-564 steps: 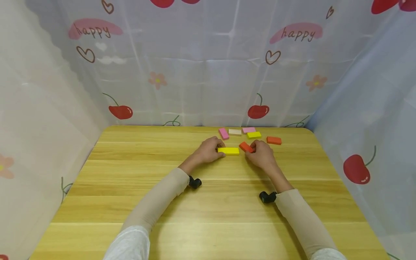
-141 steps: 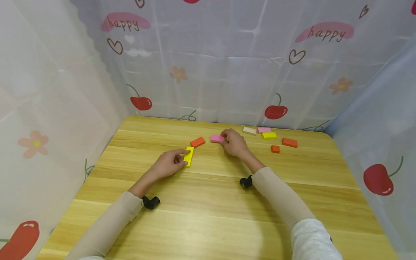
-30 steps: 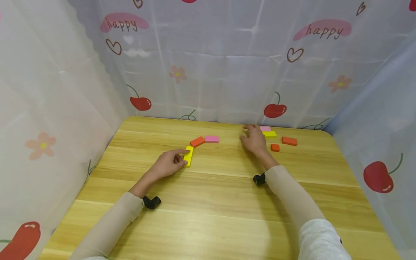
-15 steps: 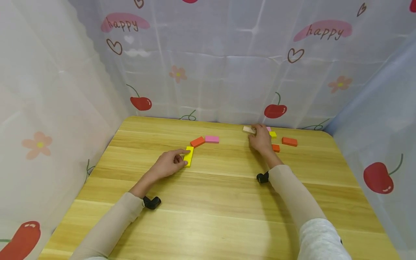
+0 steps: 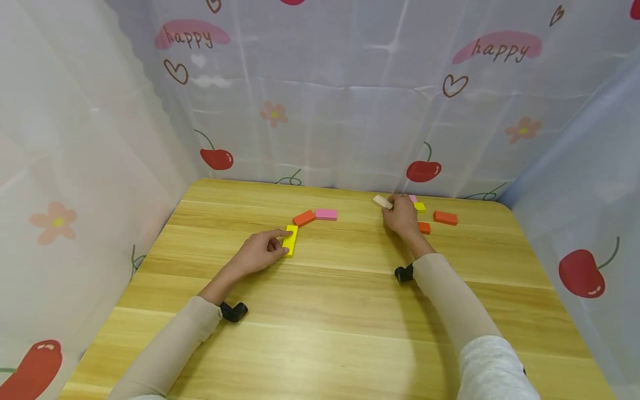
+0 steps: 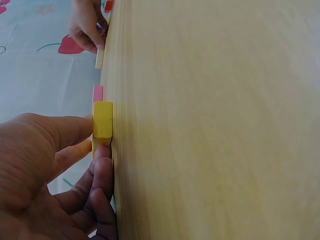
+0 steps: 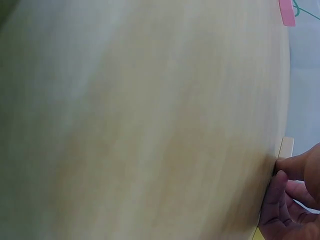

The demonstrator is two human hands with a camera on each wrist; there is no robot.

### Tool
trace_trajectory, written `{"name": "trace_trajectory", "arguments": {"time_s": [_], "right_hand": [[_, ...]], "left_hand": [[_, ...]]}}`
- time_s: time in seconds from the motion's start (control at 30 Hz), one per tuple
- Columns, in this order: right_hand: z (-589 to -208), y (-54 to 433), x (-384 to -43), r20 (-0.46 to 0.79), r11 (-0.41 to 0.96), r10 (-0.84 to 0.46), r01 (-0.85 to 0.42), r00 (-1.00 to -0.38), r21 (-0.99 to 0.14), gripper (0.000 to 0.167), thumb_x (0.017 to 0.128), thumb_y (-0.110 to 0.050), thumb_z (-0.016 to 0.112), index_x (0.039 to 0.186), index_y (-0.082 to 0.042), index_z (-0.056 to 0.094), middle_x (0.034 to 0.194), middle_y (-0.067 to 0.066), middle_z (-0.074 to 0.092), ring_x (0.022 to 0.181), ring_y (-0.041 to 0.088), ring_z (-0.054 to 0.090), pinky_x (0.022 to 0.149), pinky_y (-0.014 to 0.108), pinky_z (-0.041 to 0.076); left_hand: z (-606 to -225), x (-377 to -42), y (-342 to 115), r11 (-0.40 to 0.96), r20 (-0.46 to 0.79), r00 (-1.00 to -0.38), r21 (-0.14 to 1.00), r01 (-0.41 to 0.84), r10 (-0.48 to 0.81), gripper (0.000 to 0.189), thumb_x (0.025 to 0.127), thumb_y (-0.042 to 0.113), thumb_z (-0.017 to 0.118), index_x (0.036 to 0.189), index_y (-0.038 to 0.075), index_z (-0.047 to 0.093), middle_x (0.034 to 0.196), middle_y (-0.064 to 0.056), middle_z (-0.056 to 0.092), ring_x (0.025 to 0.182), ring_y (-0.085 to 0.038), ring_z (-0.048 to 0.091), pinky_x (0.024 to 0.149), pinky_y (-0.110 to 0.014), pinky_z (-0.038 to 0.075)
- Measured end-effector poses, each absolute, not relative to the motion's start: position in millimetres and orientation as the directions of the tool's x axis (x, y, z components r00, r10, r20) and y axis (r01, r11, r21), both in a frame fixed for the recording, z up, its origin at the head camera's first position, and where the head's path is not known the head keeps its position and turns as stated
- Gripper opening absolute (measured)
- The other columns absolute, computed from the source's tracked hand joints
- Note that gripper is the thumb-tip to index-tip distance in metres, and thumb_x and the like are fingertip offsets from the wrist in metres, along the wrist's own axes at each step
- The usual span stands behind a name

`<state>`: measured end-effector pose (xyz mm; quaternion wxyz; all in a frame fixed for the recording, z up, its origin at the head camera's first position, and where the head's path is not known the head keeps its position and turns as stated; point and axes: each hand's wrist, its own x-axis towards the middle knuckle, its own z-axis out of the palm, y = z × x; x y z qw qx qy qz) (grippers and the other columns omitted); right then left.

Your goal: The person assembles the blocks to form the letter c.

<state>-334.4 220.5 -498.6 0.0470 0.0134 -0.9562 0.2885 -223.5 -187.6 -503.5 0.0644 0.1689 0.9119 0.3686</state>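
Head view: three blocks (image 5: 304,218) make a bent row; left hand (image 5: 257,251) pinches the yellow block (image 5: 291,243). Right of it, right hand (image 5: 401,215) grips a pale block (image 5: 381,201); four blocks (image 5: 445,218) look unused.

The left hand (image 6: 55,160) fills the lower left, gripping the yellow block (image 6: 102,120) with its fingers. Beyond it lies the pink block (image 6: 98,93), partly hidden by the yellow one. Farther up, the right hand (image 6: 88,24) holds the pale block (image 6: 99,59) by one end. A red block (image 6: 108,6) shows at the top edge. The worktop (image 6: 215,120) takes up the right; cherry-printed cloth (image 6: 47,82) shows at left.
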Motion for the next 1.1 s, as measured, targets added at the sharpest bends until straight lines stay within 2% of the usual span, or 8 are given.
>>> {"name": "trace_trajectory", "arguments": {"time_s": [0.3, 0.6, 1.1], "right_hand": [[-497, 221, -333, 0.097, 0.830, -0.006, -0.059, -0.995, -0.554, 0.036, 0.104, -0.012, 0.060, 0.131, 0.011, 0.064, 0.131, 0.030, 0.058, 0.119, 0.044, 0.056, 0.109, 0.063, 0.048], [-497, 223, -331, 0.087, 0.819, -0.030, -0.074, -0.996, -0.568, 0.040, 0.105, -0.016, 0.059, 0.136, 0.010, 0.062, 0.133, 0.029, 0.057, 0.117, 0.043, 0.058, 0.110, 0.061, 0.048], [-495, 219, -315, 0.140, 0.800, -0.079, -0.146, -0.987, -0.581, 0.039, 0.102, -0.013, 0.062, 0.132, 0.012, 0.063, 0.121, 0.029, 0.059, 0.103, 0.041, 0.061, 0.096, 0.057, 0.051]], "left_hand": [[-503, -223, -187, 0.670, 0.006, -0.934, 0.695, 0.261, 0.358, 0.045, 0.103, 0.023, 0.074, 0.147, 0.015, 0.067, 0.096, -0.003, 0.074, 0.073, -0.013, 0.058, 0.067, -0.027, 0.046], [-504, -224, -188, 0.673, 0.013, -0.935, 0.690, 0.266, 0.355, 0.045, 0.103, 0.023, 0.074, 0.147, 0.015, 0.067, 0.094, -0.001, 0.074, 0.070, -0.013, 0.057, 0.065, -0.026, 0.045], [-507, -224, -187, 0.688, 0.001, -0.939, 0.680, 0.253, 0.345, 0.047, 0.103, 0.027, 0.074, 0.148, 0.018, 0.066, 0.094, -0.001, 0.073, 0.071, -0.015, 0.058, 0.065, -0.027, 0.046]]}}
